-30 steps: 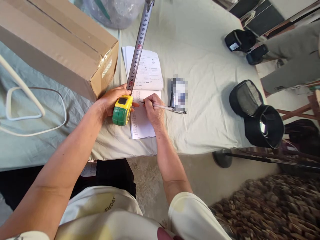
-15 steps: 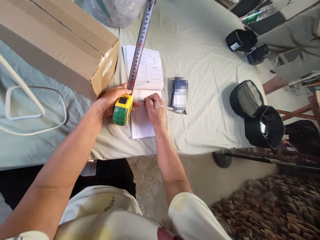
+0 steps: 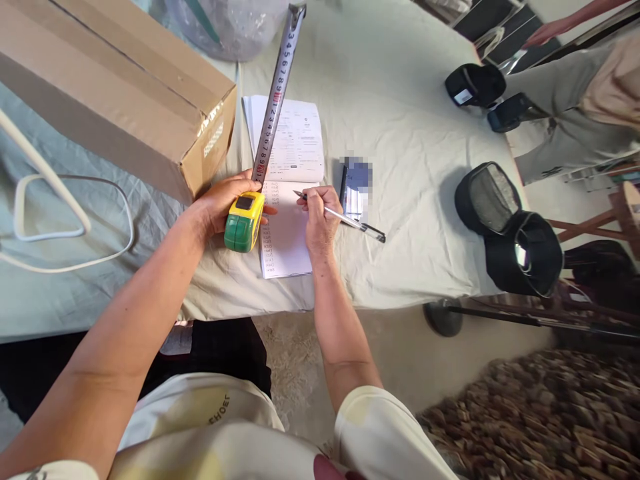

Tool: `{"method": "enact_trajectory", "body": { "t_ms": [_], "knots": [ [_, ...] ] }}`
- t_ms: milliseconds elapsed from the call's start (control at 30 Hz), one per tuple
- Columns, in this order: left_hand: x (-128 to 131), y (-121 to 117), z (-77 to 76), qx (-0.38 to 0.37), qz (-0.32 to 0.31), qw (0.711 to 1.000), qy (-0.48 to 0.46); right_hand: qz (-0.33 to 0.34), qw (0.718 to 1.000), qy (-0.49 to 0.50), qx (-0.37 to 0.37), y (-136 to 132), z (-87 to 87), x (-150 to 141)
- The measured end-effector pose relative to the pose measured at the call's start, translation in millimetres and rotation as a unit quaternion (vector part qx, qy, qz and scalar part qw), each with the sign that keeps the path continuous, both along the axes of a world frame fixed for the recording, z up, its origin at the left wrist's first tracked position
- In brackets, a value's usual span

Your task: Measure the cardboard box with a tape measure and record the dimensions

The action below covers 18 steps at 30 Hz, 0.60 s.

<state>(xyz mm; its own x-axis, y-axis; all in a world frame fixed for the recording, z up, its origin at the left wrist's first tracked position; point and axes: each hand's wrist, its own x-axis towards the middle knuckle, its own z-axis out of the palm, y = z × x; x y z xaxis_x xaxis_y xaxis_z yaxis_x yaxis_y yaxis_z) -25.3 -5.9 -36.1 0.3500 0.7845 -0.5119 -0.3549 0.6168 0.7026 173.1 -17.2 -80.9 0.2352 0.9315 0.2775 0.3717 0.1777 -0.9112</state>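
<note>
Your left hand [image 3: 217, 200] is closed around the yellow-and-green plastic tape measure [image 3: 244, 221], thumb by its mouth; the silver metal blade [image 3: 274, 107] slants out past the printed upper page [image 3: 303, 141] of the white paper notebook [image 3: 291, 250], which lies spread on the pale green cloth [image 3: 415, 220]. Your right hand [image 3: 321, 223] has the slim clear-barrelled pen [image 3: 356, 223] pinched between thumb and fingers, its point over the handwritten lower page; whether it touches the paper, you cannot tell from here. To write well, hold that pinch light and let the side of your right hand steady the sheet, since your left is taken up by the case. Set each figure squarely under the last in its column. Mind the blade: a loosened thumb could let it slide, and the case hides part of the page's left edge.
</note>
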Motion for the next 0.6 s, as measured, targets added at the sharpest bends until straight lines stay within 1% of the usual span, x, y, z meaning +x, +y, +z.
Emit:
{"method": "enact_trajectory", "body": {
  "t_ms": [100, 233, 400, 500, 600],
  "knots": [
    [-1, -1, -1.3, -0.001, 0.008, 1.0, -0.009, -0.035, 0.999, 0.017, 0.023, 2, -0.9, 3],
    [-4, -8, 1.3, 0.018, 0.036, 0.999, -0.027, -0.046, 0.998, 0.002, 0.034, 1, -0.4, 10],
    [-7, -18, 4.2, 0.032, 0.066, 0.997, -0.033, -0.095, 0.993, -0.071, 0.008, -4, -0.2, 22],
    [-8, -21, 5.7, 0.016, 0.07, 0.997, -0.017, -0.088, 0.99, -0.109, -0.005, -6, -1.2, 28],
    [-10, -24, 11.5, 0.0, 0.077, 0.997, 0.019, -0.089, 0.976, -0.198, -0.027, -8, -3.9, 33]
  ]
}}
